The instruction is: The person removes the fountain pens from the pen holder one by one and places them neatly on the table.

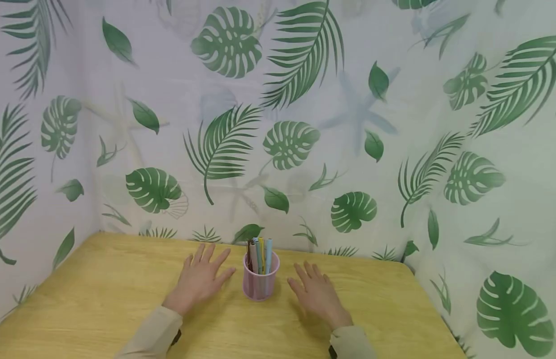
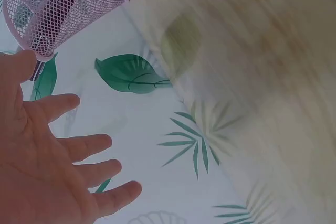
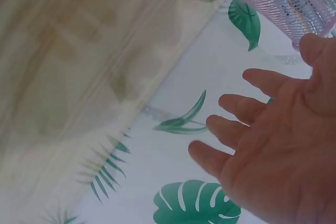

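Observation:
A pink mesh pen holder (image 1: 259,287) stands upright on the wooden table, with several pens (image 1: 261,255) upright inside it, among them a light blue one, a yellow one and a dark brown one. To its left my left hand (image 1: 199,279) is spread with fingers straight, the thumb pointing toward the holder. My right hand (image 1: 317,294) lies on the other side, fingers extended and spread, holding nothing. Both wrist views show the palms with nothing in them; the mesh holder's wall (image 2: 79,3) appears beyond the left thumb, and likewise the holder (image 3: 286,3) beyond the right thumb.
The yellow wood-grain table (image 1: 103,284) reaches back to a white cloth wall (image 1: 179,99) printed with green leaves. More of this cloth hangs along the left and right sides. Beige sleeves (image 1: 152,331) cover my forearms, and a dark band shows at each wrist.

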Demonstrator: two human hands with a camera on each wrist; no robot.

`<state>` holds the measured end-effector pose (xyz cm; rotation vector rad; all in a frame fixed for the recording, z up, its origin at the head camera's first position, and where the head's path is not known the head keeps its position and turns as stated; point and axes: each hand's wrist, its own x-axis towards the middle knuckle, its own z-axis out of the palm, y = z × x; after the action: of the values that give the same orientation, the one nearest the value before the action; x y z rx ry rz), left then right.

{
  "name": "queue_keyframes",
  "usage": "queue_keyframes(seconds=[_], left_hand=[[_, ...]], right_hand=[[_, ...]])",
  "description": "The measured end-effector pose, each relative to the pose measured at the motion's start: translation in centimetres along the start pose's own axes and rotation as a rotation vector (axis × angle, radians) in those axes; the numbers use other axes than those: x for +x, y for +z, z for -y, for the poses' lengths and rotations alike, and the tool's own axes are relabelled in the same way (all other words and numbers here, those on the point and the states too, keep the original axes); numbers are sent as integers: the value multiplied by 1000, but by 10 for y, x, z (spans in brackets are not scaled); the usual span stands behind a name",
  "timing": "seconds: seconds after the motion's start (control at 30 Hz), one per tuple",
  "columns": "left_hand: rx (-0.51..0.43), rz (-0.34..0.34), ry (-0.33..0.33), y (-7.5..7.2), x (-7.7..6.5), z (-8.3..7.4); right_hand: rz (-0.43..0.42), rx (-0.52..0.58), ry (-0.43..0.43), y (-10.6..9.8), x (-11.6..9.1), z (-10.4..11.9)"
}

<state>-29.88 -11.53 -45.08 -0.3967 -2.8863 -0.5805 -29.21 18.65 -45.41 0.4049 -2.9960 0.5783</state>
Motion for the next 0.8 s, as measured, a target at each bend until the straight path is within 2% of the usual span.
queue_keyframes(seconds=[0.07, 0.17, 0.3, 0.37, 0.5, 0.63, 0.8], left_hand=[[-25, 11, -1, 0, 0, 2], [-78, 21, 5, 0, 0, 5], [-135, -23, 24, 1, 3, 6], [-191, -43, 32, 2, 6, 4], [-310, -40, 26, 2, 7, -1], [-369, -58, 15, 3, 7, -5], [-452, -85, -11, 5, 7, -6]], right_hand=[[-5, 74, -26, 1, 1, 0], [-3, 192, -22, 2, 1, 0], [-41, 297, -15, 4, 3, -1], [-75, 352, -27, 5, 4, -2], [-132, 452, -43, 9, 7, 0], [-178, 525, -16, 11, 10, 5], [-162, 679, 22, 11, 12, 9]])
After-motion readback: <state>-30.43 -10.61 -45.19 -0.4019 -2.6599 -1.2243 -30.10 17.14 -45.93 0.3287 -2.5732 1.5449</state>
